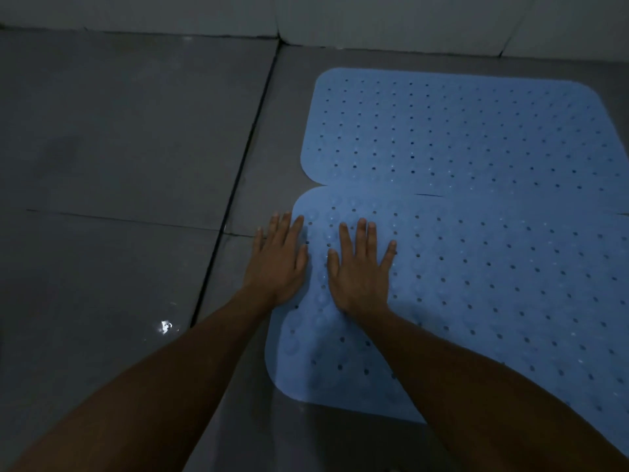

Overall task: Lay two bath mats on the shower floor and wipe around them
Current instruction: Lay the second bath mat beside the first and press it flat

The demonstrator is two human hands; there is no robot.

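Two light blue perforated bath mats lie flat on the dark grey tiled floor (119, 137), one behind the other, their long edges meeting. The far mat (459, 131) reaches toward the wall. On the near mat (493, 284) both my hands press down with straight, spread fingers. My left hand (277, 260) lies across the mat's left edge, its outer fingers over the bare tile. My right hand (359, 267) rests fully on the mat, just beside the left one. No cloth is in view.
A pale wall (374, 18) runs along the back, close behind the far mat. Dark grout lines (238, 172) cross the floor left of the mats. A small bright reflection (165, 327) glints on the tile at the lower left.
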